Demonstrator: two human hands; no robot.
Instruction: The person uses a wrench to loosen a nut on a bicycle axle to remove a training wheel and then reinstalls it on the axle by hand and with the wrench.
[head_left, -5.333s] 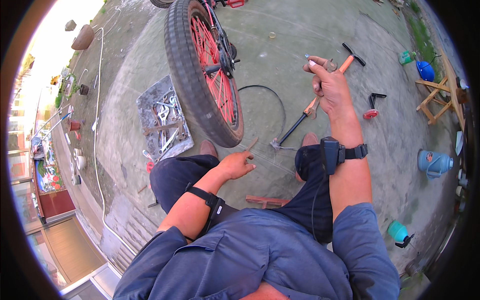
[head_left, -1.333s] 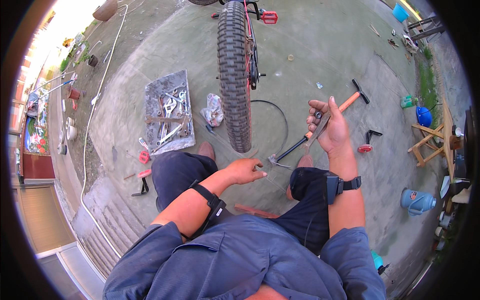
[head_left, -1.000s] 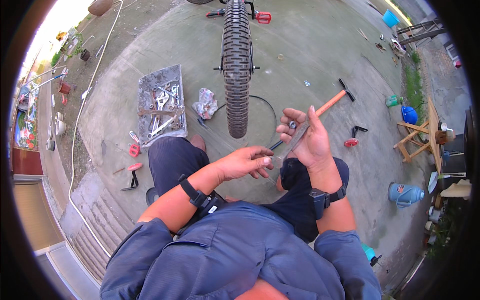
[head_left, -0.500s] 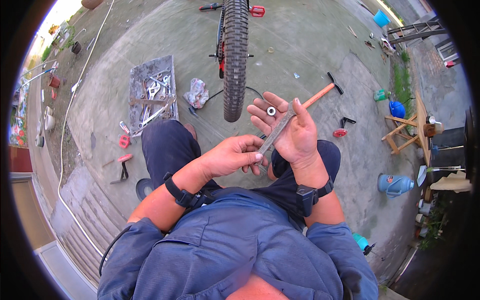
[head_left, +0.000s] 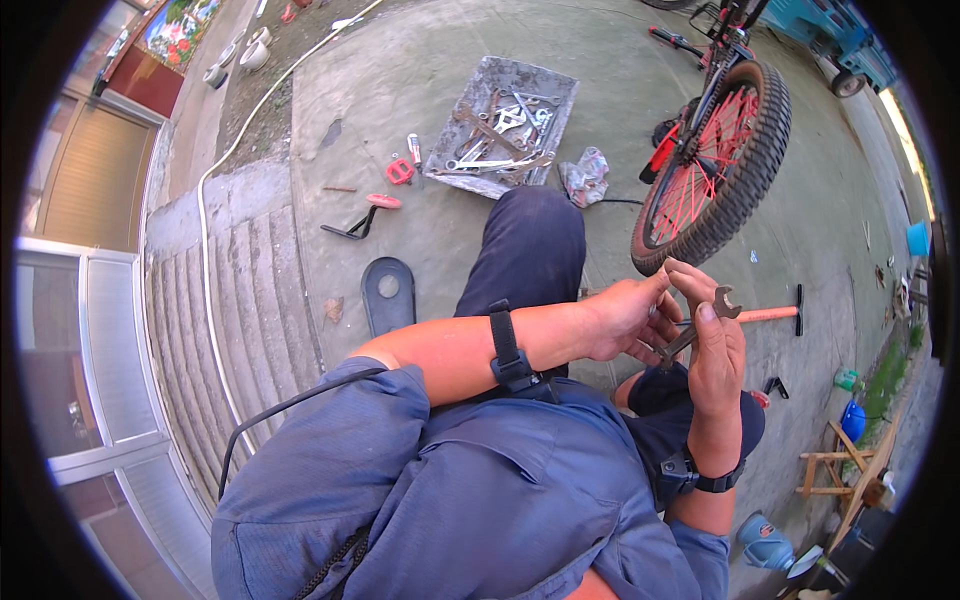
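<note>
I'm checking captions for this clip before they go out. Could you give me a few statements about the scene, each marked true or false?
1. The right hand holds a grey metal open-ended wrench. True.
2. The grey rectangular tray of tools lies to the right of the black-tyred bicycle wheel with red spokes. False: it lies to the left of the wheel.
3. A red, blocky pedal lies on the ground beside the tray. True.
4. The orange tool with a black T-shaped end lies in the tray. False: it is on the ground, to the right of the hands.
5. A long white hose runs along the left side of the picture. True.
</note>
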